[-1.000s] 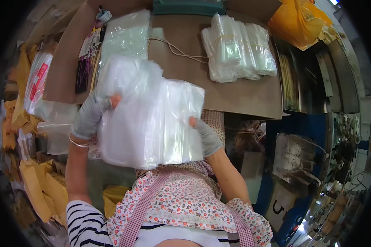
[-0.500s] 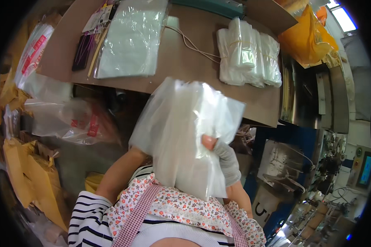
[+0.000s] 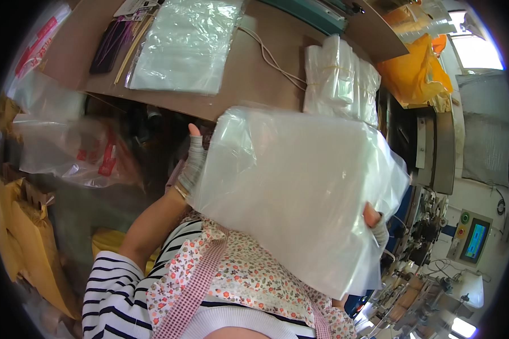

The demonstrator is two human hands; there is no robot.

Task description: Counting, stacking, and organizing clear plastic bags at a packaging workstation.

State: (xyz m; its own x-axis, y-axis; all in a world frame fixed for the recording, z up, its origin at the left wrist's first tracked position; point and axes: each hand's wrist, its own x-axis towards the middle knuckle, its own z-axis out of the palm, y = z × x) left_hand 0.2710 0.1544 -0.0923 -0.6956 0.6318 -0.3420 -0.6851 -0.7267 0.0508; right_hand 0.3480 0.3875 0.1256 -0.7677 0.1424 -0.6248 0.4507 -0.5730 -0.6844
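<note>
A stack of clear plastic bags (image 3: 288,175) is held flat in front of my body, spread between both hands. My left hand (image 3: 193,164), in a grey fingerless glove, bears the stack's left edge. Its thumb sticks up beside the bags, and its fingers are hidden behind them. At the right edge, my right hand (image 3: 374,222) grips the stack with its thumb pressed on the front; the plastic covers its other fingers. Another flat pile of clear bags (image 3: 181,51) lies on the brown table (image 3: 266,93). Banded bundles of clear bags (image 3: 339,79) lie farther right.
A dark tray with purple ties (image 3: 108,48) sits at the table's left. A cord (image 3: 266,53) crosses the tabletop toward a teal device (image 3: 308,14). Yellow plastic bags (image 3: 415,70) hang at the right, near machinery with a control panel (image 3: 470,237). Brown paper packages (image 3: 34,243) stand at left.
The bag stack has gone from bunched and curved to spread wide and flatter. My right hand has moved right, and my left hand's thumb has come into sight beside the stack.
</note>
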